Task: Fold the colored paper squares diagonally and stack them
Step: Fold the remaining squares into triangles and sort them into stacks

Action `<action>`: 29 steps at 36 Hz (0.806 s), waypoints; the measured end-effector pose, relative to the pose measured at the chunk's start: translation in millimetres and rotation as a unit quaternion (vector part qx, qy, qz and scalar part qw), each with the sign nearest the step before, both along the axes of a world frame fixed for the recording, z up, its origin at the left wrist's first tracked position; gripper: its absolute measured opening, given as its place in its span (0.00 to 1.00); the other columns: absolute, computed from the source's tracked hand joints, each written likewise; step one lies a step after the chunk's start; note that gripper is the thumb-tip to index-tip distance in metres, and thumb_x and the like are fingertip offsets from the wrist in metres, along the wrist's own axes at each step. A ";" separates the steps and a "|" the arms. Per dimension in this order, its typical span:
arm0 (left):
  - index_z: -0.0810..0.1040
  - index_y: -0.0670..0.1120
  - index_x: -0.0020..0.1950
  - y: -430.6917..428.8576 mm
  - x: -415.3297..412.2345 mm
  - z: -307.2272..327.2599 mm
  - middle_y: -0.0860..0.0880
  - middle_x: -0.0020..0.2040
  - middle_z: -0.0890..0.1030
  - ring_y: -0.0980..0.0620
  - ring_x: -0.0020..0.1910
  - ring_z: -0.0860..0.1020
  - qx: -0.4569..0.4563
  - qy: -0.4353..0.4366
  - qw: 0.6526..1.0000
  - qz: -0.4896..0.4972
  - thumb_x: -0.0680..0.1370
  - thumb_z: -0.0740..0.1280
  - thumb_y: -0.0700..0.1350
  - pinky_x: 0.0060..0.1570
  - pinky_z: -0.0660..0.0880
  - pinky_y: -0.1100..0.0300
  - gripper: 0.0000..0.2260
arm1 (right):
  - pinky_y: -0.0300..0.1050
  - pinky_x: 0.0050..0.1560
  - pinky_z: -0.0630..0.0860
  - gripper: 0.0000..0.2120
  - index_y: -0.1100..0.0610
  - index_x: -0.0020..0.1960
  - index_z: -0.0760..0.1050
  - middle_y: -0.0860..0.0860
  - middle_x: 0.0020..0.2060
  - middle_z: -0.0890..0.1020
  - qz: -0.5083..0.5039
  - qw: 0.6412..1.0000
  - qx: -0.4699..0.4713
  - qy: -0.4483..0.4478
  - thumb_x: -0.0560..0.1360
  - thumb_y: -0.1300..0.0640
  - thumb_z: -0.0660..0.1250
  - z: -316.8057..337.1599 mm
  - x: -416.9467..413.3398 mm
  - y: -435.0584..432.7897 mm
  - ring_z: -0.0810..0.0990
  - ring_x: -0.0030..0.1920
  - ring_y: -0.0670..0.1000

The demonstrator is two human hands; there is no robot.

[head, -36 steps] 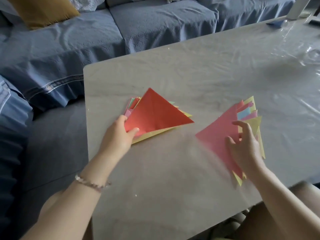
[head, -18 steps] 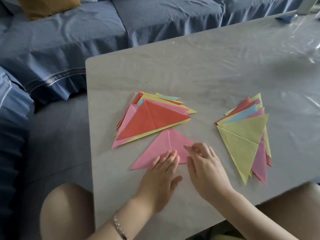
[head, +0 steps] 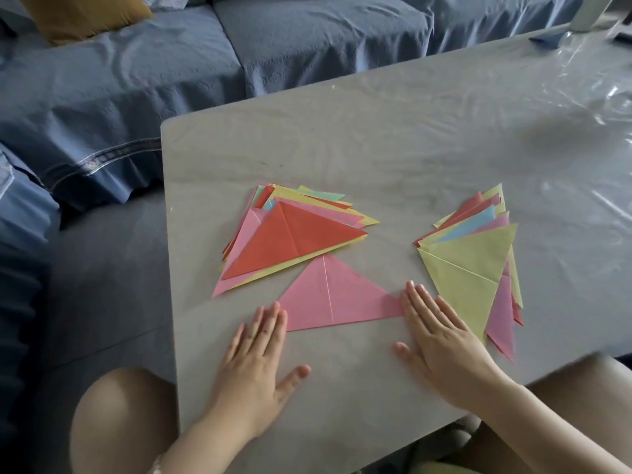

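Your left hand (head: 254, 354) and your right hand (head: 441, 340) both lie flat on the table (head: 342, 138), fingers straight, gripping nothing. Their fingertips touch the two side corners of the folded pink triangle (head: 335, 295), which lies just beside the red-topped stack (head: 294, 241). The yellow-topped pile (head: 468, 268) sits at the right.

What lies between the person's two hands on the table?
One pink paper triangle, flat, with the left hand at one corner and the right hand at the other; head view.
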State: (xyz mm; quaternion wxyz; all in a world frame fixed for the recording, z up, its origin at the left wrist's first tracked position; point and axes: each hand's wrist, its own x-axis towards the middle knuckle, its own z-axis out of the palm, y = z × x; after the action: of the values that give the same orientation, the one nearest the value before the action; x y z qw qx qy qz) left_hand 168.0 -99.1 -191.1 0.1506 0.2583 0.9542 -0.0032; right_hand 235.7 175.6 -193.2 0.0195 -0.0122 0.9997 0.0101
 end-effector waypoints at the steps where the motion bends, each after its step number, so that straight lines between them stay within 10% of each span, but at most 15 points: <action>1: 0.54 0.39 0.75 0.6 -0.5 4.4 0.44 0.75 0.58 0.46 0.74 0.53 -0.008 -0.006 1.000 0.014 0.77 0.39 0.68 0.69 0.45 0.57 0.39 | 0.47 0.67 0.52 0.31 0.64 0.68 0.66 0.58 0.67 0.69 0.005 1.000 -0.004 0.023 0.81 0.42 0.41 -0.8 -1.0 -0.2 0.67 0.67 0.58; 4: 0.33 0.48 0.73 9.3 0.5 13.2 0.52 0.74 0.34 0.54 0.73 0.35 0.027 0.002 0.999 0.034 0.59 0.18 0.72 0.69 0.29 0.59 0.47 | 0.48 0.69 0.61 0.21 0.64 0.59 0.76 0.57 0.61 0.77 -0.021 0.988 -0.103 0.114 0.79 0.51 0.53 1.7 -9.3 4.3 0.74 0.62 0.62; 6: 0.45 0.48 0.76 19.6 -2.0 21.3 0.53 0.76 0.42 0.58 0.74 0.39 0.058 -0.001 0.995 0.076 0.58 0.19 0.71 0.70 0.34 0.57 0.52 | 0.52 0.58 0.71 0.09 0.63 0.50 0.80 0.60 0.51 0.81 -0.115 0.961 -0.172 0.186 0.74 0.62 0.65 13.0 -17.5 14.1 0.79 0.53 0.65; 9: 0.78 0.43 0.61 35.1 -3.5 28.4 0.46 0.67 0.73 0.48 0.66 0.71 0.110 0.050 0.991 0.066 0.75 0.48 0.60 0.66 0.64 0.46 0.29 | 0.52 0.57 0.68 0.16 0.60 0.59 0.75 0.63 0.54 0.75 -0.320 0.915 -0.195 0.149 0.73 0.57 0.69 34.9 -29.5 34.2 0.71 0.57 0.64; 13: 0.82 0.41 0.49 60.3 -3.4 28.4 0.43 0.55 0.80 0.42 0.50 0.80 0.209 0.116 0.970 0.040 0.68 0.73 0.43 0.51 0.76 0.46 0.12 | 0.52 0.57 0.67 0.35 0.57 0.67 0.63 0.64 0.56 0.70 -0.462 0.875 -0.143 -0.037 0.69 0.40 0.69 48.8 -42.6 51.0 0.67 0.60 0.63; 23: 0.78 0.45 0.60 86.0 0.0 42.2 0.50 0.62 0.74 0.53 0.63 0.71 0.312 0.026 0.947 0.063 0.76 0.65 0.42 0.61 0.60 0.69 0.13 | 0.50 0.51 0.70 0.30 0.54 0.68 0.61 0.61 0.54 0.74 -0.449 0.843 -0.293 0.047 0.71 0.56 0.71 47.1 -40.2 58.8 0.73 0.53 0.60; 29: 0.70 0.55 0.59 103.9 4.6 56.2 0.53 0.54 0.78 0.61 0.49 0.77 0.433 -0.210 0.852 0.205 0.75 0.67 0.50 0.49 0.75 0.69 0.13 | 0.39 0.38 0.67 0.14 0.52 0.57 0.75 0.54 0.41 0.74 -0.355 0.820 -0.422 0.154 0.73 0.61 0.68 53.5 -32.1 37.8 0.72 0.37 0.53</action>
State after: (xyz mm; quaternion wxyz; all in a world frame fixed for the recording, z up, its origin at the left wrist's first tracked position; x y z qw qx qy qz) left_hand 172.6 4.8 -134.9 0.2178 0.0903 0.8362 0.4951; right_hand 203.6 213.4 -139.7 -0.1394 0.3386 0.8312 -0.4184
